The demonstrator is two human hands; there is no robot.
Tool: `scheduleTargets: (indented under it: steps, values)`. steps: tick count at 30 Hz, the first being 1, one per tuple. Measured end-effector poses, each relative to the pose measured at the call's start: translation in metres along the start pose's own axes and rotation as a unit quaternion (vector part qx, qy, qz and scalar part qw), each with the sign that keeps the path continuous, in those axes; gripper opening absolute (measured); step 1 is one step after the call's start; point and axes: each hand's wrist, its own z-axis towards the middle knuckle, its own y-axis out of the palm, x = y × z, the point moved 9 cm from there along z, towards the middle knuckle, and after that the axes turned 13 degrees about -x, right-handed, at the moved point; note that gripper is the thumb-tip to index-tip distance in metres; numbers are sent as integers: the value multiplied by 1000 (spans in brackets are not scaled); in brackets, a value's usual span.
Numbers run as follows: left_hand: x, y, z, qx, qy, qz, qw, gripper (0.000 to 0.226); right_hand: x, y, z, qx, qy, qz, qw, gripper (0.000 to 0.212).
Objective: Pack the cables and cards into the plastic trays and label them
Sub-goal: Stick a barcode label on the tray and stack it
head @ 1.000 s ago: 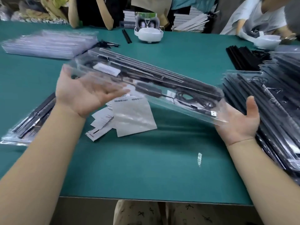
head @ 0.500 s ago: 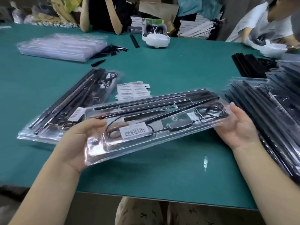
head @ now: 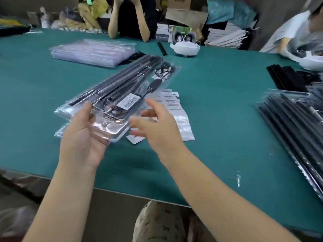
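Table (head: 218, 119): green surface lying under everything.
Right stack (head: 297, 123): packed trays piling along the right edge.
Empty trays (head: 90, 51): clear stack sitting far left, well apart.
Packed tray (head: 122, 91): lying tilted over another tray, its near end resting in the left hand.
Left hand (head: 82, 137): palm up, fingers curling under the tray's near end, thumb pressing its edge.
Right hand (head: 157, 126): hovering just beside the tray, fingers spreading loosely, holding nothing.
Label sheets (head: 172, 100): lying behind the right hand, partly hidden.

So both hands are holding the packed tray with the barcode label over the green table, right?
Not quite. The head view shows only the left hand holding the packed tray with its barcode label over the green table; the right hand is off it, fingers relaxed.
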Motion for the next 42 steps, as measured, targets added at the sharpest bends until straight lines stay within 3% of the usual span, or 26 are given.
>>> scheduleTargets:
  steps: [2, 4, 5, 8, 11, 15, 18, 21, 27, 31, 33, 36, 39, 42]
  values:
    - [22, -23, -2, 87, 72, 166, 980, 10, 9, 13, 11, 24, -10, -18, 999, 62]
    - [50, -31, -14, 200, 146, 368, 896, 19, 21, 24, 21, 31, 0, -26, 999, 56]
    - [57, -30, -19, 230, 167, 421, 861, 35, 27, 29, 26, 29, 8, -33, 999, 53]
    - [58, -35, -17, 231, 189, 451, 841, 59, 38, 37, 33, 23, 16, -44, 999, 48]
    - [48, -45, -10, 230, 148, 473, 837, 59, 44, 32, 30, 53, 16, -37, 998, 48]
    - [40, -65, -1, 278, 46, 554, 784, 56, 44, 31, 29, 61, 7, -86, 994, 48]
    - [30, -86, 6, 290, -13, 550, 783, 57, 50, 32, 31, 49, 16, -92, 994, 49]
    - [27, -90, 10, 277, -6, 547, 790, 53, 54, 33, 34, 36, 25, -128, 991, 50]
    - [21, -101, 5, 279, 40, 450, 847, 92, 51, 45, 32, -12, 13, -218, 976, 55]
    - [19, -102, 9, 268, 47, 453, 849, 94, 50, 54, 31, -37, 20, -281, 959, 59]
    - [20, -102, 10, 273, 43, 465, 841, 91, 48, 52, 31, -29, 32, -313, 949, 53]
    - [20, -103, 10, 275, 40, 474, 835, 88, 48, 52, 34, -30, 37, -321, 946, 18]
    - [20, -102, 10, 272, 43, 477, 835, 83, 51, 52, 33, -37, 50, -289, 955, 14]
    - [23, -94, 4, 278, 44, 482, 830, 85, 41, 39, 25, -9, 53, -194, 980, 46]
